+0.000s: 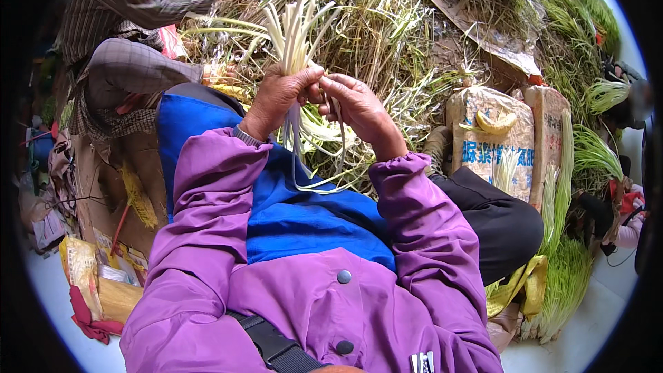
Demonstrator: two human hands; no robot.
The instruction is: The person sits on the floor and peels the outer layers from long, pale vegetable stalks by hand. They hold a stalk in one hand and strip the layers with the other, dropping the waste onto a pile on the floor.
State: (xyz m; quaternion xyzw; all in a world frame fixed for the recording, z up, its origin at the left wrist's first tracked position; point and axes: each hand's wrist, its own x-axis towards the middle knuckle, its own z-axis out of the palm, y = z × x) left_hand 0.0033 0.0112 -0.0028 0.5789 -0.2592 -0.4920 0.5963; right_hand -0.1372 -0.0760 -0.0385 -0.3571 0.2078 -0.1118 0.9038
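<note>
My left hand (275, 102) is closed round a bunch of pale green-white vegetable stalks (293, 38), much like chives. The thicker pale ends fan out above the fist, and thin strands trail below it over the blue apron (311, 224). Close beside it, my right hand (360, 109) pinches a thin brownish strand (341, 139) that dangles beneath the fingers. Both sets of fingertips meet next to the bunch. Loose light-green stalks (324, 131) lie behind and under the hands.
A heap of straw and cut stalks (373, 34) spreads ahead. At left sits another person (128, 24), one hand reaching over the heap. To the right, a printed sack (476, 141) carries a yellow curved piece (496, 122). Long green bundles (563, 290) lie beyond my knee.
</note>
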